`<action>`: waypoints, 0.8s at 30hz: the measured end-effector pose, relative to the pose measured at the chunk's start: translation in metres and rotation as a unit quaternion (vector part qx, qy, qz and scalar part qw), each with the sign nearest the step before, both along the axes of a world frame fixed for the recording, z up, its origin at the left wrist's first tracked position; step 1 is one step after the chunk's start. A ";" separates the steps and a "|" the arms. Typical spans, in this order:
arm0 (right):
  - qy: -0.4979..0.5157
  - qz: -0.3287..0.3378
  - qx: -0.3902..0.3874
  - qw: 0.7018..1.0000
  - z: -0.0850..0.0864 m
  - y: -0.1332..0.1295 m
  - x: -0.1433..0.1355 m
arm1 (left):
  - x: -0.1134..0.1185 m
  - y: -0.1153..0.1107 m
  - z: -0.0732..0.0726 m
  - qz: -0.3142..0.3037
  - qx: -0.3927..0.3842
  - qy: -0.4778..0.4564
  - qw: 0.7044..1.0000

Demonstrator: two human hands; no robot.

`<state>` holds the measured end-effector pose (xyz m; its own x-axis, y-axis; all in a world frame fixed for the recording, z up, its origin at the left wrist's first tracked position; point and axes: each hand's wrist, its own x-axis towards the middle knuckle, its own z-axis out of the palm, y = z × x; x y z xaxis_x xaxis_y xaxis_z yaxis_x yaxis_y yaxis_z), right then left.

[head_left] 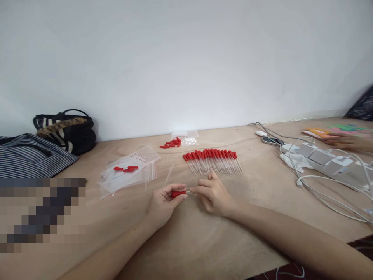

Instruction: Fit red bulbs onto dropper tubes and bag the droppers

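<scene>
My left hand (pixel 166 202) pinches a red rubber bulb (pixel 178 193) between thumb and fingers, near the middle of the table. Facing it, my right hand (pixel 214 194) grips a thin clear tube (pixel 188 191) at the bulb's open end; most of the tube is hidden by the fingers. Just beyond my hands lies a fanned row of red-topped droppers (pixel 214 155). A loose clear tube (pixel 169 174) rests behind my left hand. Several red bulbs (pixel 130 168) sit on clear zip bags (pixel 116 181) to the left.
More red bulbs (pixel 171 144) and a bag of clear tubes (pixel 190 140) lie near the wall. A power strip with chargers (pixel 329 159) and white cables (pixel 320 196) occupies the right side. Another person's hand (pixel 346 140) is at far right. Bags (pixel 68 132) stand at left.
</scene>
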<state>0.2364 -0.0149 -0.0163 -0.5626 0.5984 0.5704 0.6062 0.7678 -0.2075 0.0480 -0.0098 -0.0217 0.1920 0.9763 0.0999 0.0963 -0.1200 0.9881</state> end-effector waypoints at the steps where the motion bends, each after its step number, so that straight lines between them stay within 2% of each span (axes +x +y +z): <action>1: 0.004 -0.001 -0.007 1.000 0.000 0.000 -0.001 | 0.000 0.000 -0.001 -0.001 -0.001 0.000 1.000; 8: 0.028 0.028 -0.048 0.998 0.001 0.000 -0.008 | -0.001 0.000 -0.001 -0.012 -0.007 0.001 1.000; 17: 0.027 0.027 -0.064 0.997 -0.002 0.002 -0.011 | 0.000 0.001 -0.001 -0.018 -0.009 0.011 1.000; 22: 0.055 0.037 -0.091 0.994 0.002 0.005 -0.010 | -0.001 0.003 0.001 -0.021 -0.012 0.009 1.000; 24: 0.054 0.033 -0.098 0.993 0.005 0.007 -0.007 | -0.002 0.004 0.004 -0.005 -0.013 0.012 1.000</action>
<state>0.2297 -0.0074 -0.0110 -0.5463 0.6679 0.5055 0.5225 0.7434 -0.4176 0.0461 -0.0059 -0.0179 0.2028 0.9767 0.0697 0.1197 -0.0953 0.9882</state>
